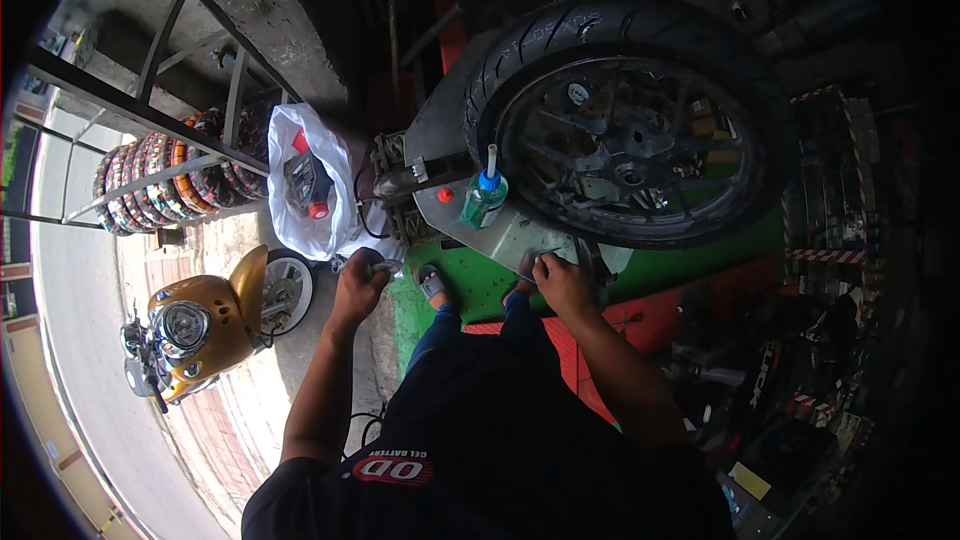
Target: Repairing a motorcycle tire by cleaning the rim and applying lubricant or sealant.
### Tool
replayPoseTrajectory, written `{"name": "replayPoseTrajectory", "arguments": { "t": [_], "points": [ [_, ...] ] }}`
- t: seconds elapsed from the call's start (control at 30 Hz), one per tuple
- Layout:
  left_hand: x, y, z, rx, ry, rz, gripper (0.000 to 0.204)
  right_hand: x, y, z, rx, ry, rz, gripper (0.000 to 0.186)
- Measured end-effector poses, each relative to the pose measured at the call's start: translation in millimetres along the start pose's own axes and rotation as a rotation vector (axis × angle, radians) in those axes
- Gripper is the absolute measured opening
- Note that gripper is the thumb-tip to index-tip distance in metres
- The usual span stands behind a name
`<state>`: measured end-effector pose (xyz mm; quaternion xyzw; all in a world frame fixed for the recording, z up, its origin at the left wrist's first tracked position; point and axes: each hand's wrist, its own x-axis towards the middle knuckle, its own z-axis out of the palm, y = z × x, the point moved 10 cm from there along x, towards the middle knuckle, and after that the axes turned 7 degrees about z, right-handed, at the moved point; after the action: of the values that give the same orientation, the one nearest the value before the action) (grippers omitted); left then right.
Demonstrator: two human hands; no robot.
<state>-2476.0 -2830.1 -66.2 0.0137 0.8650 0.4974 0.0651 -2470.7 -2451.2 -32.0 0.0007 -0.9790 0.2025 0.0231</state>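
My left hand [357, 288] is closed in the space below a white plastic bag [283, 165]. A small pale, shiny bit shows at its fingertips, too unclear to name. My right hand [561, 286] is closed at the near edge of a grey metal stand [507, 242]; what its fingers grip there is hidden. A motorcycle wheel with a black tyre [490, 90] and a dark spoked rim [632, 176] lies flat on the stand. Beside the tyre stands a clear bottle of green liquid [482, 208] with a blue cap and a narrow spout.
A gold motorcycle [190, 308] stands at the left, near a row of tyres [150, 175] and a metal frame [140, 108]. Red-capped items sit in the bag. Green and red flooring [450, 285] lies under my feet. Dark shelves with striped tape [828, 256] line the right.
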Motion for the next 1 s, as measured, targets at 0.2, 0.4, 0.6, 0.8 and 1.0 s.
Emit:
{"name": "replayPoseTrajectory", "arguments": {
  "t": [0.2, 0.4, 0.6, 0.8, 1.0],
  "points": [
    [7.1, 14.1, 0.4, 0.011, -0.028, -0.022, 0.026, 19.4, -2.8, -7.0, -0.104, -0.039, 0.173, 0.034],
    [38.8, 55.5, 39.3, -0.014, -0.103, 0.122, 0.036, 77.9, -98.8, -45.4, 0.206, 0.255, -0.056, 0.088],
    [72.4, 105.0, 78.2, -0.035, -0.003, 0.334, 0.056, 88.9, -120.7, -15.5, 0.199, 0.245, -0.053, 0.091],
    [72.1, 146.2, 85.5, 0.110, -0.172, 0.398, 0.077, 64.9, -115.2, -46.0, 0.430, 0.200, -0.245, 0.084],
    [59.1, 206.8, 111.5, 0.035, -0.467, 0.478, 0.075, 47.5, -103.1, -101.7, 0.694, -0.074, -0.178, 0.079]
  ]
}}
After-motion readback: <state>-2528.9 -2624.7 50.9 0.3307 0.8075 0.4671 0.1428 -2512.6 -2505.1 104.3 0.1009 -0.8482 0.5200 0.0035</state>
